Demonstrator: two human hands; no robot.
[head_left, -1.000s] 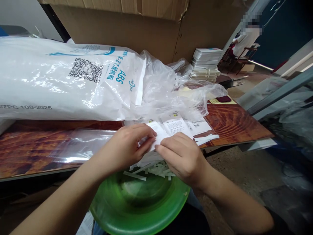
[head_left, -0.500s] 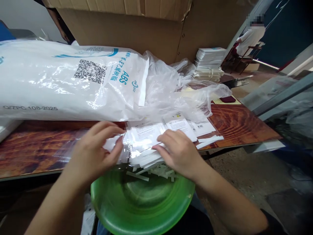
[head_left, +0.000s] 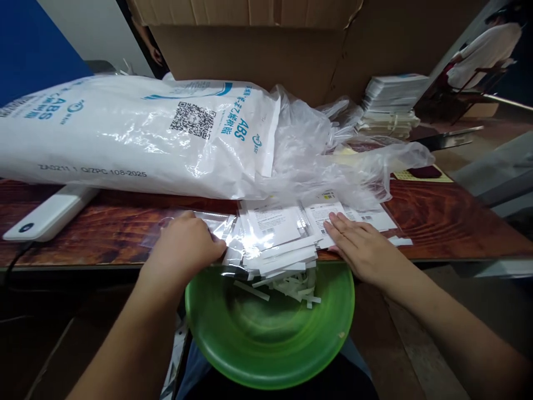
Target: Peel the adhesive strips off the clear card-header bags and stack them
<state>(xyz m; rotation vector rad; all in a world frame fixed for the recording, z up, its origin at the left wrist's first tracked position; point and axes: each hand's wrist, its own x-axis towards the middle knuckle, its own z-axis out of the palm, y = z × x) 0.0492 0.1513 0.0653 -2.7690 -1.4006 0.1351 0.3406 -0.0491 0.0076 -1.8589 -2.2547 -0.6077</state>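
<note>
My left hand (head_left: 187,241) is closed, knuckles up, over a clear plastic bag (head_left: 216,222) near the table edge; its fingertips are hidden beneath it. My right hand (head_left: 362,244) lies with fingers stretched out on a printed white card (head_left: 321,218). Between the hands, more printed cards in clear plastic (head_left: 277,225) are spread out. Several white paper strips (head_left: 287,261) jut from them over the table edge. Below, a green plastic basin (head_left: 266,355) rests on my lap, with more narrow strips at its far side.
A large white ABS sack (head_left: 137,139) lies across the table (head_left: 125,216), with crumpled clear plastic (head_left: 308,144) at its right end. A white device (head_left: 54,214) with a cable is at left. Behind stand a cardboard box (head_left: 250,55) and stacked papers (head_left: 393,103). A person (head_left: 485,53) sits far right.
My right hand has moved right off the middle cards and flattened on the right-hand card. My left hand's fingers have curled down onto the plastic. The view has swung left.
</note>
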